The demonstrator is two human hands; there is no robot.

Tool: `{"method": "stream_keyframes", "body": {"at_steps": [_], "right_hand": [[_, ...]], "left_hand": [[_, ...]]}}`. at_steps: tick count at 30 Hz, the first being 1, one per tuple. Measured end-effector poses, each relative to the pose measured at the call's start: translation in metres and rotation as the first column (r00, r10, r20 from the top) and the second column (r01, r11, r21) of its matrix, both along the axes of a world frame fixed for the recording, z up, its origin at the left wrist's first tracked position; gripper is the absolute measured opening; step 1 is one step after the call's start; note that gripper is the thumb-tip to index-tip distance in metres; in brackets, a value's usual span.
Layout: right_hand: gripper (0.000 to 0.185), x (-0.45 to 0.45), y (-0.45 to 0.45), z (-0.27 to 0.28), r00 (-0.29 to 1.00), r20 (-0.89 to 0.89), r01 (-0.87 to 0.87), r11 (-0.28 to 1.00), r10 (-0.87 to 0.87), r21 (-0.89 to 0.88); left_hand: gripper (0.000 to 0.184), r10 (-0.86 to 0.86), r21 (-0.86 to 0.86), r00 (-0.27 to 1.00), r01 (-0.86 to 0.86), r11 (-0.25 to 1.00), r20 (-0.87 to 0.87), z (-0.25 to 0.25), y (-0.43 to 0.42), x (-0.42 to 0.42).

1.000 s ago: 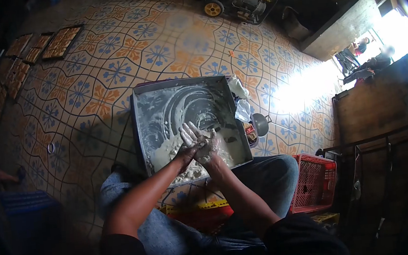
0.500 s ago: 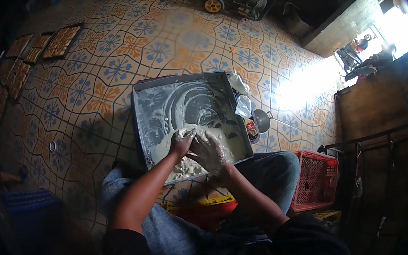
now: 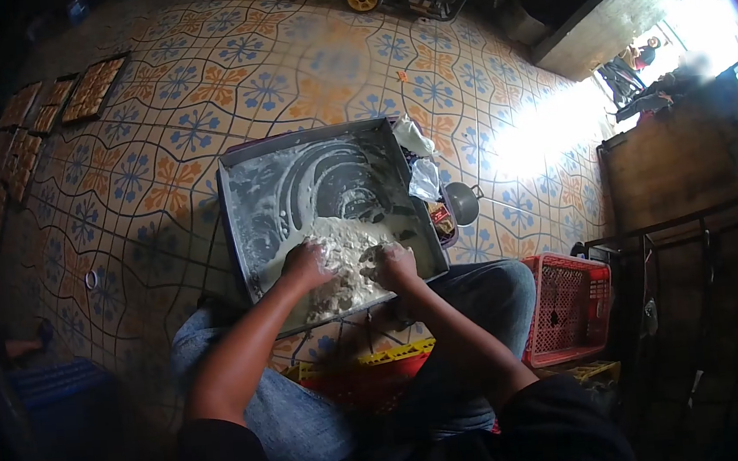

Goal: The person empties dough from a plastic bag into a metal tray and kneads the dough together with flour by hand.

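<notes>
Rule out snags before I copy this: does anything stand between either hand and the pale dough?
Nothing visible does: left hand and right hand both touch the pale dough inside the tray. The white bag and pan lie outside it.

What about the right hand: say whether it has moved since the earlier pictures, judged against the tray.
Yes. The right hand has moved right, closer to the right wall of the tray.

Has a floor (image 3: 286, 88) tiled in orange and blue flowers, catches white glare (image 3: 546, 145) near a bright opening (image 3: 707, 25) at right, and falls dark along the left.
</notes>
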State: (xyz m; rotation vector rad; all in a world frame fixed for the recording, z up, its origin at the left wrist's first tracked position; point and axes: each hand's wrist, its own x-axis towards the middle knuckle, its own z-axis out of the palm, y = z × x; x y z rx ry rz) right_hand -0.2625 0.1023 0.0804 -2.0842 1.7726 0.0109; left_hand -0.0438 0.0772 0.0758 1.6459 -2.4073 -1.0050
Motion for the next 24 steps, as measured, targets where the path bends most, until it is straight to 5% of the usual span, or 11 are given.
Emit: {"method": "stream_keyframes", "body": {"at_steps": [2, 3, 6, 9, 10, 11, 14, 16, 17, 20, 24], "right_hand": [[0.037, -0.006, -0.012, 0.008, 0.998, 0.039, -0.055, 0.998, 0.054, 0.032], [0.036, -0.01, -0.021, 0.007, 0.972, 0.225, -0.077, 0.997, 0.071, 0.018], [0.034, -0.023, -0.03, -0.005, 0.842, 0.534, -0.137, 0.987, 0.073, 0.08], [0.032, -0.05, -0.044, -0.027, 0.854, 0.457, -0.284, 0.959, 0.249, 0.008], [0.031, -0.057, -0.057, -0.029, 0.673, 0.734, -0.128, 0.963, -0.091, 0.237], [0.03, -0.064, -0.069, -0.03, 0.328, 0.845, -0.017, 0.892, -0.423, 0.453], [0.028, -0.079, -0.124, 0.006, 0.476, 0.848, 0.219, 0.965, -0.234, 0.144], [0.031, -0.112, -0.183, -0.007, 0.865, 0.477, 0.268, 0.948, -0.159, -0.171], [0.035, -0.12, -0.203, -0.007, 0.874, 0.44, 0.314, 0.93, -0.205, -0.191], [0.044, -0.151, -0.265, -0.026, 0.833, 0.377, 0.485, 0.862, -0.405, -0.145], [0.056, -0.177, -0.322, -0.059, 0.927, 0.043, 0.373, 0.907, -0.372, -0.196]], "left_hand": [[0.062, -0.024, -0.136, 0.999, 0.018, 0.99, -0.042, -0.03, 0.005, 0.004], [0.064, -0.034, -0.204, 0.997, 0.021, 0.979, -0.063, -0.042, 0.007, 0.006], [0.076, -0.008, 0.088, 0.999, 0.006, 0.996, 0.032, -0.037, 0.002, 0.009], [0.076, -0.022, 0.026, 0.997, 0.02, 0.999, 0.073, -0.018, 0.006, 0.007], [0.077, -0.005, 0.03, 0.997, 0.003, 1.0, 0.082, -0.02, 0.006, 0.006], [0.078, 0.013, 0.035, 0.996, -0.017, 0.999, 0.092, -0.024, 0.007, 0.007], [0.08, -0.022, 0.07, 0.996, 0.017, 0.997, 0.083, -0.034, 0.005, 0.008], [0.08, -0.012, 0.135, 0.999, 0.005, 0.991, 0.046, -0.014, 0.004, 0.007], [0.079, 0.0, 0.138, 0.989, -0.02, 0.99, 0.145, -0.014, 0.006, 0.005], [0.078, -0.03, -0.066, 0.999, 0.032, 0.997, 0.03, -0.041, 0.01, 0.011], [0.077, -0.044, -0.025, 0.995, 0.046, 0.999, 0.093, -0.034, 0.001, 0.01]]}}
